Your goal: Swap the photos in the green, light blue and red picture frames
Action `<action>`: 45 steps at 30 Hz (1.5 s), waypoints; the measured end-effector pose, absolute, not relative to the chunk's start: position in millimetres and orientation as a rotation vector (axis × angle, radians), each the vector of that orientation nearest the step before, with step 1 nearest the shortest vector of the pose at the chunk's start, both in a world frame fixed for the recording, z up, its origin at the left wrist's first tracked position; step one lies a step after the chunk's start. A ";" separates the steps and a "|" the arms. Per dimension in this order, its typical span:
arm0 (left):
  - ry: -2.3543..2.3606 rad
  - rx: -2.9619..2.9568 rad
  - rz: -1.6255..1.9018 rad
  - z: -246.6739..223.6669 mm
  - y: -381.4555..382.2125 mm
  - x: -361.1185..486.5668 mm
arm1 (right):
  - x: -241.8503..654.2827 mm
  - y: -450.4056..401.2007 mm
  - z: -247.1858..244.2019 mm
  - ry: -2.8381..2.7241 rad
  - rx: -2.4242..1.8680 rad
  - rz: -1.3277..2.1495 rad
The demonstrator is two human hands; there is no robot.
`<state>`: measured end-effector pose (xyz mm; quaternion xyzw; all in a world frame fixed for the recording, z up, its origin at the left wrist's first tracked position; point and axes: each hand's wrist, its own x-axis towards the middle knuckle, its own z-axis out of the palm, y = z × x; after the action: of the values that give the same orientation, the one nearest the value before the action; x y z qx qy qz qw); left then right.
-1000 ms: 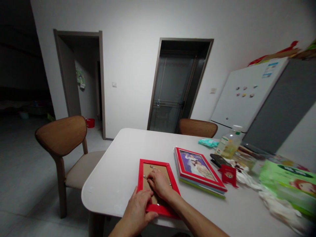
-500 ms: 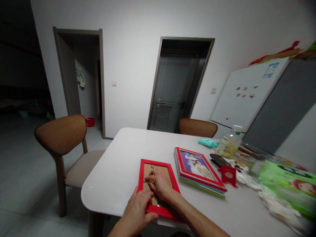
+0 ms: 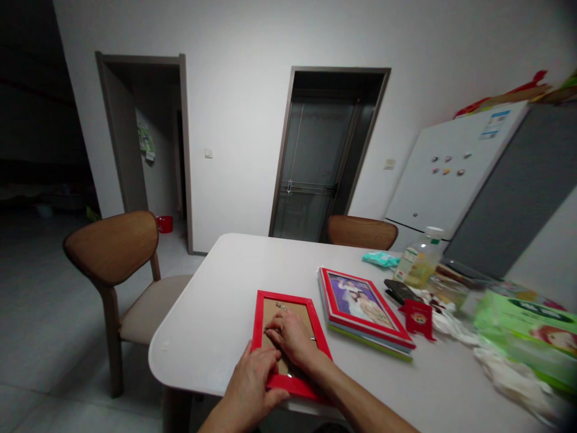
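Where the tabletop (image 3: pixel 198 337) comes nearest, left hand (image 3: pixel 258 373) lies over the near left corner of a red frame (image 3: pixel 258 325), thumb on the near rim, fingers bent across the left one; whether they grip it, cannot tell. Right hand (image 3: pixel 291 338) over the backing (image 3: pixel 299 311), fingers curled and drawn close together, tips at its left side; cannot tell if anything is pinched between them. Red frame flat, backing up, close to the tabletop's near edge. Metal clips (image 3: pixel 281 307) visible at far, right and near sides.

Beside it, to the right: stack (image 3: pixel 369 346) of frames, top one red, photo (image 3: pixel 358 300) facing up. Further right, crumpled tissue (image 3: pixel 518 376) and green pack (image 3: pixel 518 325). Past the stack's right side: red card (image 3: pixel 419 319), black object (image 3: pixel 401 293), white-capped bottle (image 3: pixel 419 264) of yellowish liquid. Teal packet (image 3: pixel 381 259) toward the far edge.

Wooden chair (image 3: pixel 117 246) on the left, second chair (image 3: pixel 362 232) behind the far edge. At the back: white fridge (image 3: pixel 442 180) with magnets (image 3: pixel 448 159), right; glass door (image 3: pixel 311 162), centre; doorway (image 3: pixel 184 162), left, red bucket (image 3: pixel 164 224) seen through it.
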<state>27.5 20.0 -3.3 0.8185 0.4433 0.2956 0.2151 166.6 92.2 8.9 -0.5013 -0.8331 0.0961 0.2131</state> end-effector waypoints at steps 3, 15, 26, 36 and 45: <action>1.239 2.261 0.820 -4.2 19.5 27.4 | 160.2 94.6 11.3 -2.244 -1.512 0.220; 1.226 2.283 0.831 -0.4 18.9 27.8 | 147.9 111.5 3.6 -2.062 -1.775 0.190; 1.250 2.268 0.820 -2.4 17.9 28.2 | 179.8 115.4 16.1 -1.954 -1.580 0.191; 1.239 2.255 0.859 -2.3 16.0 25.3 | 237.1 54.3 9.6 -1.945 -1.688 0.214; 1.230 2.198 1.030 1.7 10.3 31.1 | 237.5 37.5 12.1 -1.452 -1.550 0.878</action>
<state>31.1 10.3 1.7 0.7900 0.4420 0.3701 0.2090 237.5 37.5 12.1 -0.6153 -0.5765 0.3487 0.4092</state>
